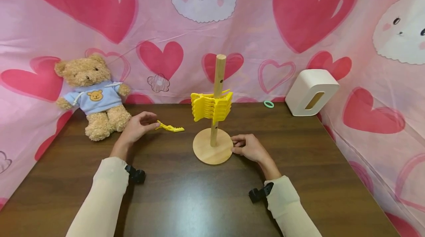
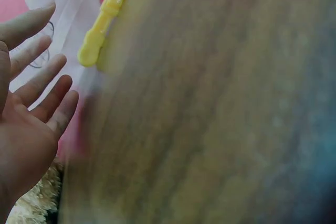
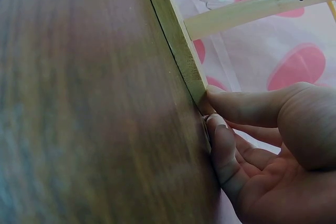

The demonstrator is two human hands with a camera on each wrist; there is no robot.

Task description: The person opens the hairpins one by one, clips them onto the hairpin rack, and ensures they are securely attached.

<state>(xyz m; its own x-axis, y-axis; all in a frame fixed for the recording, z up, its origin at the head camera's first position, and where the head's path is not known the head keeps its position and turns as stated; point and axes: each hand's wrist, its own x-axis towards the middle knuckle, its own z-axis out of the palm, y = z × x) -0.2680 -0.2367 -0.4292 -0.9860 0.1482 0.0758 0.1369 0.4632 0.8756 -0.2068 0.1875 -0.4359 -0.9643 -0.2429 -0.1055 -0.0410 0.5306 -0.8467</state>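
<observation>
My left hand is at the left end of a yellow alligator hair clip lying on the table. In the left wrist view the fingers are spread, with a gap between them and the clip. A wooden stand with a round base and upright post is in the middle. Several yellow hair clips sit stacked around its post. My right hand holds the base's right edge, thumb on top and bent index finger against the rim in the right wrist view.
A teddy bear in a blue top sits at the back left, close behind my left hand. A white tissue box stands at the back right, and a mint-green ring lies beside it. Pink heart-print cloth hangs behind the table.
</observation>
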